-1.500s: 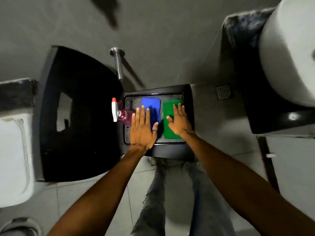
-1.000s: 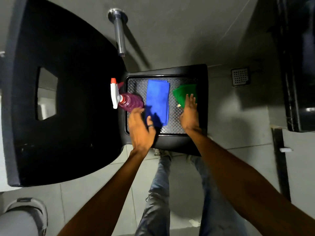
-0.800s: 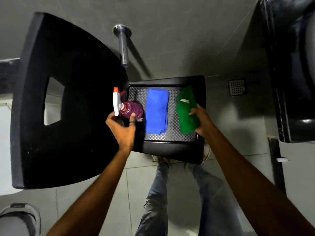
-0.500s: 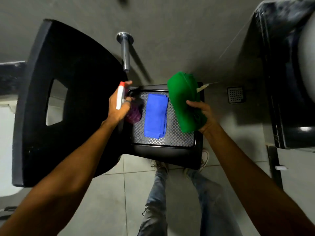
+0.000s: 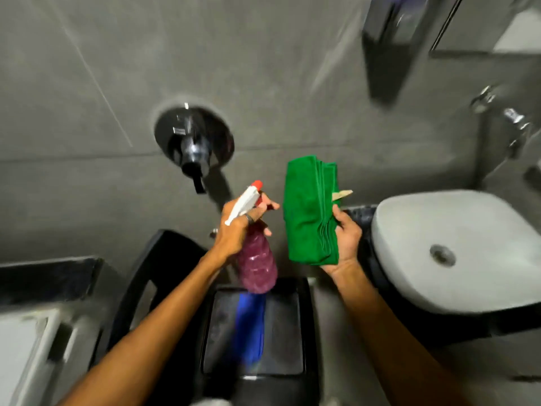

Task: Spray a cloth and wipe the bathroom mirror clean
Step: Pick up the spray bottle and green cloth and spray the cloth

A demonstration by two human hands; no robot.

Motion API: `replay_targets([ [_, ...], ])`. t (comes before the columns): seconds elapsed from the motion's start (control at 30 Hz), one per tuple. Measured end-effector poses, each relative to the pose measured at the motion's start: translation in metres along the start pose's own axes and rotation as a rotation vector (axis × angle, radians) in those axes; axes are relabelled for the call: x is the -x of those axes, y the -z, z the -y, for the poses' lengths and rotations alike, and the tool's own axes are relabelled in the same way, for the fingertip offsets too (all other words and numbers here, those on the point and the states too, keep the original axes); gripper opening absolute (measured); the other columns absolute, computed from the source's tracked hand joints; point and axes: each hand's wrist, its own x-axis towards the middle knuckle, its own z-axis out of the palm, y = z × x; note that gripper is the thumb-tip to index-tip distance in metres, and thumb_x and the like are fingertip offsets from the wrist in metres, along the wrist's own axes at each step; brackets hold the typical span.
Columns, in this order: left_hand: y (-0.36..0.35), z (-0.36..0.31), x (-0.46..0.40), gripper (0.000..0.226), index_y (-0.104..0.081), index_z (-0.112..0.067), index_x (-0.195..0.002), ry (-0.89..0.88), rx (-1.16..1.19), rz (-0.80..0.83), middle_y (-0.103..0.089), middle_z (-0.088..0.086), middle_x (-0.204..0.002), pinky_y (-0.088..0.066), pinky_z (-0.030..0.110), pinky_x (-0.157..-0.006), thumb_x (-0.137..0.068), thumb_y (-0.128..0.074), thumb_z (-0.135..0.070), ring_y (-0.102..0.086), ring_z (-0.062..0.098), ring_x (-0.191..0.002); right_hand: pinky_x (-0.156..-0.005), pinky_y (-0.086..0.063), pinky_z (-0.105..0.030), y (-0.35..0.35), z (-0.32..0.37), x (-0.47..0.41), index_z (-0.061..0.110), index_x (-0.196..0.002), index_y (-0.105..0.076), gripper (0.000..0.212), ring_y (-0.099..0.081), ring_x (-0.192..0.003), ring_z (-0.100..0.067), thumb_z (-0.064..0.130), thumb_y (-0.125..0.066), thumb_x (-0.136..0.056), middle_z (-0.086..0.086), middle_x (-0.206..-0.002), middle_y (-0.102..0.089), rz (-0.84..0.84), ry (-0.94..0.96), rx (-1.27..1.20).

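While the blue cloth lies in the black tray nearest the person, above that tray the left hand wraps the pink spray bottle, nozzle toward the folded green cloth gripped in the right hand, likely for spraying; the mirror is up at far right.

The cloth in the right hand is soft green fabric, matt and finely napped, folded in layers with a small pale paper-like tag at its edge. The spray bottle in the left hand is clear, ribbed plastic with a slight gloss, holding purple-pink liquid; its trigger head is smooth white plastic with a red tip. The wall is matt grey tile. The wall valve is polished, mirror-bright metal. The basin looks like smooth white ceramic. The blue cloth below is blurred.
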Motion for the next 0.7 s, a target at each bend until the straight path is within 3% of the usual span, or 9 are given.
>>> replay_targets([
  [0.07, -0.018, -0.052, -0.011, 0.027, -0.079, -0.026, -0.084, -0.072, -0.047, 0.082, -0.081, 0.001, -0.090, -0.058, 0.040, -0.063, -0.096, -0.055, -0.027, -0.070, 0.039, -0.062, -0.099, -0.054, -0.050, -0.036, 0.030, -0.002, 0.008, -0.120, -0.071, 0.055, -0.070, -0.109, -0.033, 0.041, -0.074, -0.076, -0.015, -0.118, -0.074, 0.081, 0.097, -0.014],
  [0.17, -0.035, -0.113, -0.028, 0.038, -0.077, -0.032, -0.084, -0.122, -0.056, 0.132, -0.081, 0.008, -0.090, -0.057, 0.037, -0.054, -0.100, -0.046, -0.045, -0.066, 0.044, -0.053, -0.096, -0.055, -0.050, -0.079, 0.071, -0.009, 0.010, -0.126, -0.067, 0.060, -0.069, -0.113, -0.033, 0.053, -0.059, -0.085, -0.015, -0.122, -0.072, 0.174, 0.200, -0.002],
  [0.23, -0.043, -0.148, -0.032, 0.041, -0.076, -0.031, -0.088, -0.157, -0.041, 0.164, -0.079, 0.014, -0.091, -0.056, 0.033, -0.048, -0.099, -0.043, -0.052, -0.069, 0.032, -0.051, -0.097, -0.054, -0.052, -0.102, 0.093, -0.008, 0.010, -0.131, -0.061, 0.068, -0.068, -0.113, -0.035, 0.057, -0.060, -0.083, -0.015, -0.123, -0.071, 0.198, 0.247, 0.017],
  [0.3, -0.050, -0.172, -0.036, 0.041, -0.077, -0.031, -0.098, -0.192, -0.061, 0.210, -0.077, 0.010, -0.084, -0.056, 0.033, -0.047, -0.099, -0.043, -0.054, -0.072, 0.026, -0.060, -0.100, -0.050, -0.054, -0.120, 0.111, -0.008, 0.010, -0.136, -0.056, 0.077, -0.068, -0.113, -0.035, 0.059, -0.064, -0.078, -0.015, -0.124, -0.070, 0.201, 0.294, 0.041],
  [0.4, -0.056, -0.199, -0.039, 0.057, -0.060, -0.010, -0.140, -0.181, -0.054, 0.225, -0.068, 0.005, -0.069, -0.056, 0.037, -0.050, -0.102, -0.046, -0.051, -0.065, 0.037, -0.065, -0.099, -0.050, -0.054, -0.144, 0.128, -0.005, 0.010, -0.143, -0.050, 0.085, -0.068, -0.111, -0.033, 0.059, -0.066, -0.075, -0.013, -0.124, -0.070, 0.168, 0.355, 0.067],
  [0.47, -0.057, -0.210, -0.036, 0.061, -0.054, -0.009, -0.145, -0.160, -0.075, 0.233, -0.068, 0.007, -0.071, -0.057, 0.037, -0.049, -0.102, -0.047, -0.052, -0.066, 0.034, -0.062, -0.099, -0.050, -0.052, -0.157, 0.136, -0.003, 0.010, -0.150, -0.039, 0.090, -0.068, -0.111, -0.032, 0.058, -0.061, -0.078, -0.012, -0.124, -0.069, 0.131, 0.416, 0.064],
  [0.53, -0.056, -0.215, -0.033, 0.060, -0.059, -0.009, -0.139, -0.150, -0.078, 0.253, -0.068, 0.016, -0.082, -0.058, 0.035, -0.047, -0.100, -0.048, -0.054, -0.073, 0.024, -0.063, -0.101, -0.050, -0.050, -0.166, 0.145, -0.002, 0.008, -0.153, -0.034, 0.086, -0.065, -0.115, -0.032, 0.056, -0.053, -0.084, -0.012, -0.129, -0.065, 0.108, 0.460, 0.069],
  [0.6, -0.052, -0.211, -0.025, 0.053, -0.070, -0.015, -0.114, -0.130, -0.122, 0.293, -0.069, 0.030, -0.094, -0.057, 0.033, -0.046, -0.097, -0.050, -0.061, -0.071, 0.022, -0.054, -0.114, -0.038, -0.052, -0.169, 0.153, -0.003, 0.009, -0.155, -0.030, 0.084, -0.050, -0.132, -0.035, 0.057, -0.046, -0.088, -0.015, -0.148, -0.048, 0.094, 0.473, 0.080],
  [0.7, -0.044, -0.200, -0.009, 0.054, -0.073, -0.025, -0.086, -0.089, -0.248, 0.340, -0.075, 0.027, -0.101, -0.058, 0.034, -0.050, -0.094, -0.047, -0.071, -0.067, 0.031, -0.047, -0.118, -0.031, -0.054, -0.167, 0.159, -0.003, 0.010, -0.156, -0.028, 0.085, -0.041, -0.137, -0.037, 0.056, -0.047, -0.087, -0.017, -0.153, -0.039, 0.088, 0.482, 0.083],
])
